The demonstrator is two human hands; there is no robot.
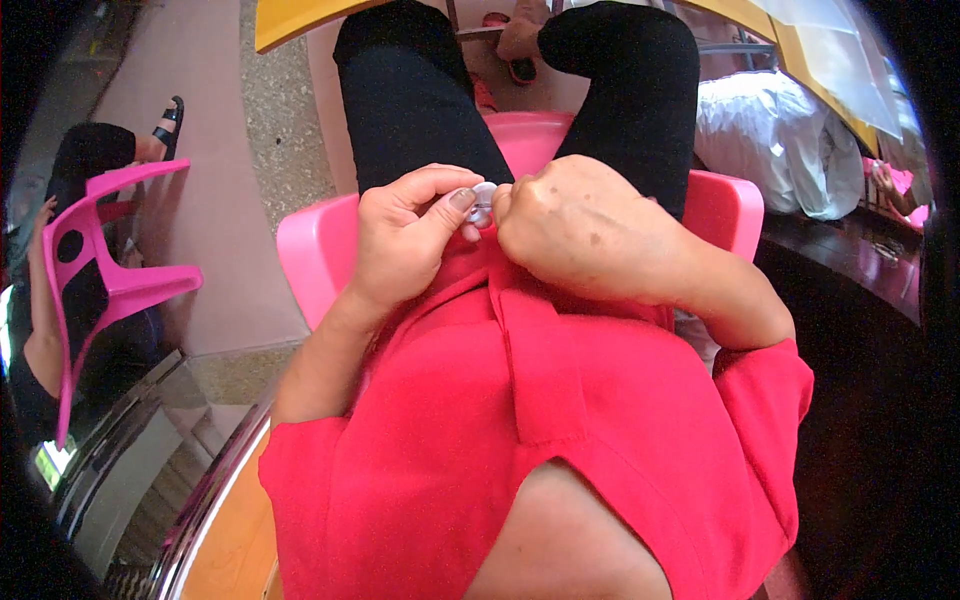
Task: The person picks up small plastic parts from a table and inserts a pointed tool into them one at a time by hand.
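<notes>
Head view, looking straight down the person's own front. The left hand (405, 235) curls in, thumb and forefinger pinched on a small clear, roundish piece (483, 203) — it may be a button or a cap, too small to tell. The right hand (580, 225) is closed into a loose fist just beside it, knuckles up, its fingertips hidden; it seems to grip the other side of the piece, though I cannot tell for sure. Both hands meet over the lap, above the lower hem of the red shirt (520, 420), with the black trousers (410, 100) and the front edge of the pink chair (315, 255) beyond.

To do this well, I'd judge the pinch should stay light and near the rim, so the little piece doesn't pop out and drop between the knees. Keeping wrists braced against the shirt steadies things. To the left, another pink chair (110, 270) stands on the paved floor (215, 200).
</notes>
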